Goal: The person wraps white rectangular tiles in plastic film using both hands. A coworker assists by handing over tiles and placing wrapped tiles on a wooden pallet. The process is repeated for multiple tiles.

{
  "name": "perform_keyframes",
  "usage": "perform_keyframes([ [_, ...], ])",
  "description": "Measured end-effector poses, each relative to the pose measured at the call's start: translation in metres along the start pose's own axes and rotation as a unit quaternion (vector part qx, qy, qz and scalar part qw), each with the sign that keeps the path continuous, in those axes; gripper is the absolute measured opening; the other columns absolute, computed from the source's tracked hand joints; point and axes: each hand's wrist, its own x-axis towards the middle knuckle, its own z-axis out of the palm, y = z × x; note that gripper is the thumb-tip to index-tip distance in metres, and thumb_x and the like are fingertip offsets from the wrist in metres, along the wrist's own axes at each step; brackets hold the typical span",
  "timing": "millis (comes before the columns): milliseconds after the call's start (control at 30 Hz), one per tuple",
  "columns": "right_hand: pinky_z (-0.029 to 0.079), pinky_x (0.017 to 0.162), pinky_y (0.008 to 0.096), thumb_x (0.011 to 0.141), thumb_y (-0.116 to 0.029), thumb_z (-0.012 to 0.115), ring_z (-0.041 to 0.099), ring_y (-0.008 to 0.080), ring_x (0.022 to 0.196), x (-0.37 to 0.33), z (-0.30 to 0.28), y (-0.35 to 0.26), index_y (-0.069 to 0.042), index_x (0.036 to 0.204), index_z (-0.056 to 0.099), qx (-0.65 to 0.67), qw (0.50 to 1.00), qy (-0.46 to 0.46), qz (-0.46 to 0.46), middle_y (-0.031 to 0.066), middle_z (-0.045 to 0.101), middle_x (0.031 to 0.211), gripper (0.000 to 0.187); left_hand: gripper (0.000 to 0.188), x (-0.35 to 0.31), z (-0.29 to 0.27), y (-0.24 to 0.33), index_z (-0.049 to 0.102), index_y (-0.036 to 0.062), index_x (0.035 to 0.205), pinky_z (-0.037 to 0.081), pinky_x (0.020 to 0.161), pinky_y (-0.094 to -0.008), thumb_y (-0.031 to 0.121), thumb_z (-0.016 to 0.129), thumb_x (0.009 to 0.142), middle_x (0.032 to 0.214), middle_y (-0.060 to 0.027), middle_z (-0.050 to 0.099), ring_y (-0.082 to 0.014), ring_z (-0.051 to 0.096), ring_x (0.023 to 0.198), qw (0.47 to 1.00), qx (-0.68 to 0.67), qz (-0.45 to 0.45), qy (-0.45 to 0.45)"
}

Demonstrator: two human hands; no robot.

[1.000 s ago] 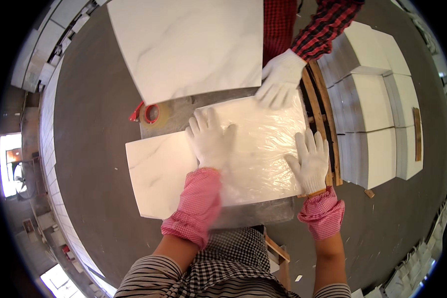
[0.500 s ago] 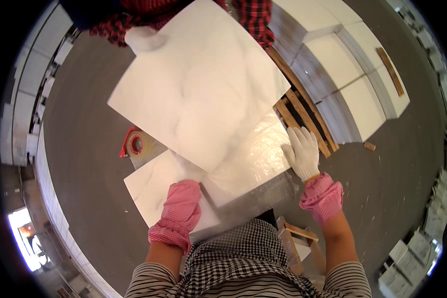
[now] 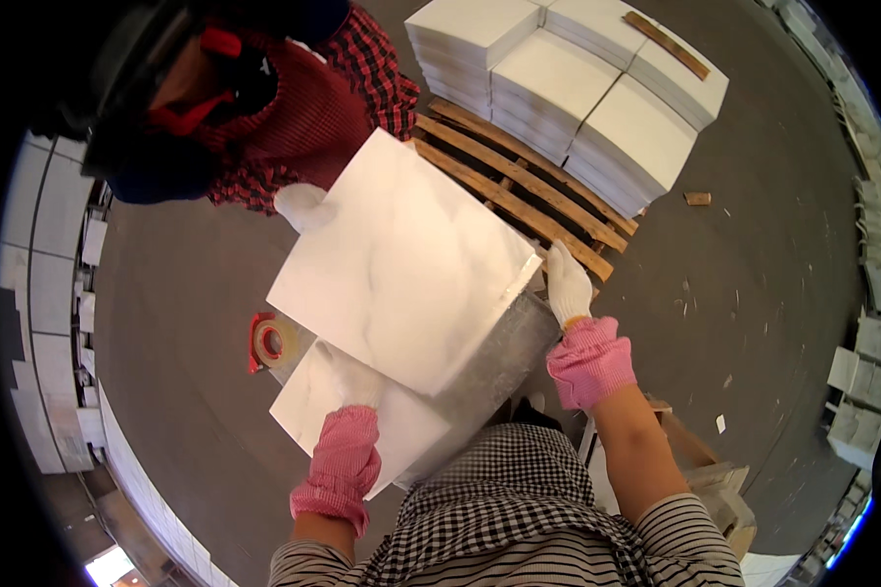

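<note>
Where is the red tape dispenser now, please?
In the head view, the tape dispenser lies left of centre, below the left corner of the upper white slab, up-left of the slab under the left hand.

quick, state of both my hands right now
Left hand: over the lower slab, grip cannot be told.
Right hand: open, near the upper slab.

Upper panel [image 3: 396, 264] is positioned over worktop [image 3: 504, 342]; lower panel [image 3: 308, 396] is partly covered by its near-left edge. Tape dispenser [image 3: 260, 344] is parked at worktop's left end. Pallet [image 3: 514, 203] is located beyond, right; stacks [image 3: 558, 83] are set along its far side.
</note>
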Motion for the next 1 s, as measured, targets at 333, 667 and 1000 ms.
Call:
perform_keyframes([
  [333,0.049,0.112,0.0423,0.102,-0.024,0.066,0.064,0.0373,0.128,-0.246,-0.178,-0.021,0.000,0.134,0.069,0.126,0.984,-0.115,0.050,0.0231,0.069,0.135,0.040,0.045,-0.096,-0.077,0.044,0.073,-0.0021,0.103,0.038,0.107,-0.0610,0.041,0.064,0.095,0.110,-0.0231,0.070,-0.0461,0.053,0.128,0.980,0.129,0.085,-0.127],
  [667,0.055,0.100,0.0408,0.102,-0.034,0.064,0.071,0.0357,0.111,-0.461,-0.381,-0.039,-0.003,0.128,0.073,0.169,0.982,-0.068,0.048,0.0210,0.075,0.121,0.041,0.053,-0.220,-0.088,0.228,0.073,0.0019,0.078,0.053,0.076,-0.0511,0.044,0.054,0.103,0.083,-0.0203,0.074,-0.0423,0.071,0.081,0.857,-0.112,0.311,-0.396],
  [1000,0.058,0.088,0.0360,0.101,-0.024,0.064,0.075,0.0242,0.099,-0.627,-0.450,0.110,-0.005,0.127,0.071,-0.151,0.961,0.128,0.195,0.0121,0.077,0.104,0.033,0.046,-0.339,-0.104,0.251,0.075,0.0031,0.091,0.054,0.080,-0.0498,0.042,0.053,0.102,0.091,-0.0227,0.073,-0.0443,0.070,0.087,0.770,-0.102,0.465,-0.425],
])
